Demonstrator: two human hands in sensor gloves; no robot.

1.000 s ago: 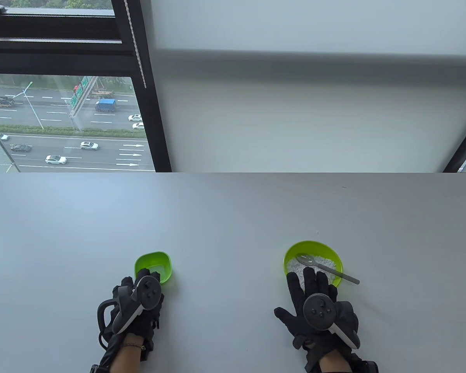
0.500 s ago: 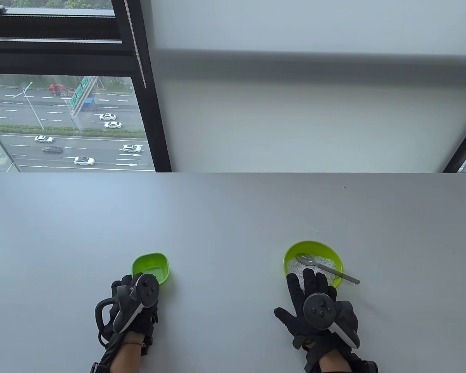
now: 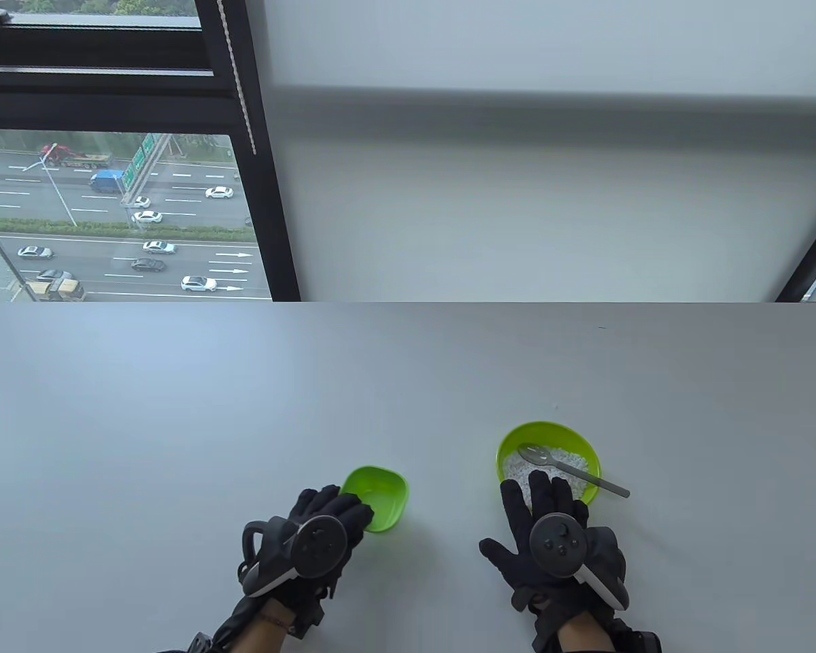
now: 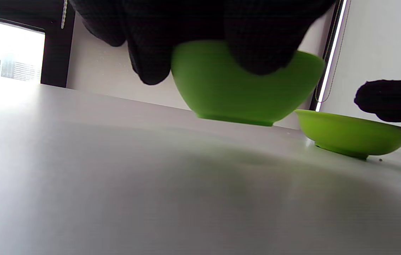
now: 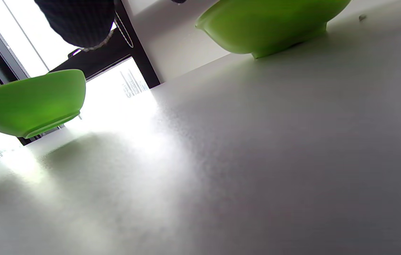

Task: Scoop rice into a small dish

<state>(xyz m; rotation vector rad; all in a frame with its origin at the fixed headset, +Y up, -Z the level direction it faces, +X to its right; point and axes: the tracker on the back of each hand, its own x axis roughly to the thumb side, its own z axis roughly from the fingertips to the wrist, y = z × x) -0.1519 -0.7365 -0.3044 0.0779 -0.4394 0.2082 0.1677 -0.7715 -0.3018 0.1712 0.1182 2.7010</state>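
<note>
Positioning seems underway: left hand (image 3: 313, 537) grips the small square green plastic dish (image 3: 381, 496) near the worktop's near edge, while right hand (image 3: 557, 544), fingers spread, rests against the round green rice bowl (image 3: 517, 442); next, grasping the metal spoon (image 3: 571, 469).

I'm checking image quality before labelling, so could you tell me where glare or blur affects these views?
Table view: sharp, evenly lit. Left wrist view: the window blows out at left, and the small dish is slightly blurred. Right wrist view: strong window glare washes across the table.
</note>
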